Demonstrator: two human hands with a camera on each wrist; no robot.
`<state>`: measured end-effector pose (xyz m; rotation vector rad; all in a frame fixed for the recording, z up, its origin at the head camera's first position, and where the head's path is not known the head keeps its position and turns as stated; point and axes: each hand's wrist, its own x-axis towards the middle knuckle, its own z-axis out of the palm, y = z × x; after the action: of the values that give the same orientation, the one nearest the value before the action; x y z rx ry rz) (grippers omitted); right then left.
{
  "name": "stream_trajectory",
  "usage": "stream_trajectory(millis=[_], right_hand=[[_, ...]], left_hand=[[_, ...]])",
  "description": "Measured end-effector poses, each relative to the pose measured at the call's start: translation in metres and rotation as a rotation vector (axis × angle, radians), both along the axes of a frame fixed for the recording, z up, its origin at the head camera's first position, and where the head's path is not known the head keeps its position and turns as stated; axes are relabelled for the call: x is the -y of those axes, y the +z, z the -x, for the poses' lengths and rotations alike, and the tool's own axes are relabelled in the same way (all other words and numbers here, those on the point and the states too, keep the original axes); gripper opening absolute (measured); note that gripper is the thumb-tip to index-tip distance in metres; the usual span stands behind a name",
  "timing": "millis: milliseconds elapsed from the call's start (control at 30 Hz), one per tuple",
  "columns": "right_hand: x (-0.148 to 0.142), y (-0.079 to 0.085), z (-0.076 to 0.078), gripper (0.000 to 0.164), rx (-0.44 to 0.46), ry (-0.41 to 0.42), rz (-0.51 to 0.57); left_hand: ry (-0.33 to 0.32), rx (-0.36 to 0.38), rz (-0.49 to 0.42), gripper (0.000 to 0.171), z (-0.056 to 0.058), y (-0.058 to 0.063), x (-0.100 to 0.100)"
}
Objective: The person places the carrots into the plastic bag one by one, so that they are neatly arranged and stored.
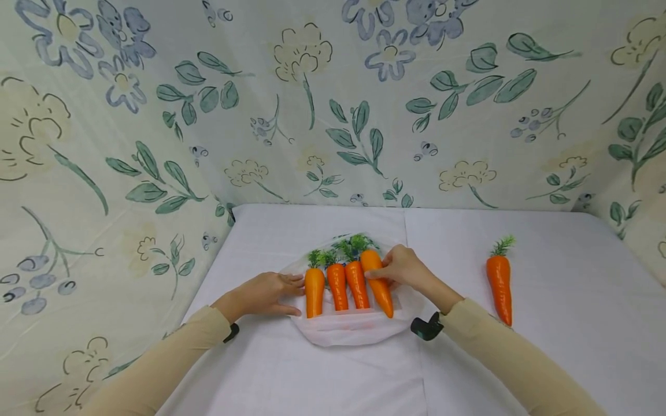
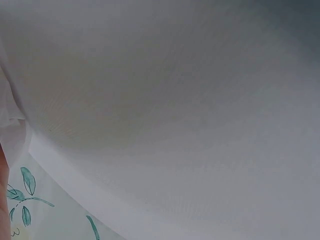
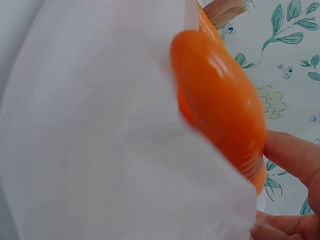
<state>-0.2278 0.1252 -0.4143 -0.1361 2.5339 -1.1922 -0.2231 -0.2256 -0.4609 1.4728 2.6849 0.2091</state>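
My right hand (image 1: pixel 403 267) holds an orange carrot (image 1: pixel 377 283) by its upper part. Its tip lies over the front flap of a white cloth pouch (image 1: pixel 354 332); in the right wrist view this carrot (image 3: pixel 220 95) tilts over the white cloth. Side by side in the pouch stand a light-orange carrot (image 1: pixel 314 292) and two redder carrots (image 1: pixel 338 286), their lower ends hidden behind the flap. Green leafy tops (image 1: pixel 356 245) show above them. My left hand (image 1: pixel 267 293) rests at the pouch's left edge, thumb and fingers spread, fingertips close to the leftmost carrot.
Another carrot (image 1: pixel 500 289) with a green top lies on the white-covered table (image 1: pixel 572 300) to the right. Flower-patterned cloth (image 1: pixel 333 144) hangs behind the table and along its left side. The left wrist view shows mostly white cloth (image 2: pixel 175 125).
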Motion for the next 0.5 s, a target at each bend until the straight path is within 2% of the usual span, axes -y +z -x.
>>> stream_trajectory(millis=[200,500], right_hand=[[0.0031,-0.002,0.0014,0.032,0.012,-0.035,0.015],[0.0046,-0.0057,0.0018,0.04,-0.001,-0.039,0.053]], left_hand=[[0.003,-0.01,0.014,0.06,0.0003,-0.0004,-0.0004],[0.004,-0.02,0.015,0.06,0.0,-0.0009,-0.0006]])
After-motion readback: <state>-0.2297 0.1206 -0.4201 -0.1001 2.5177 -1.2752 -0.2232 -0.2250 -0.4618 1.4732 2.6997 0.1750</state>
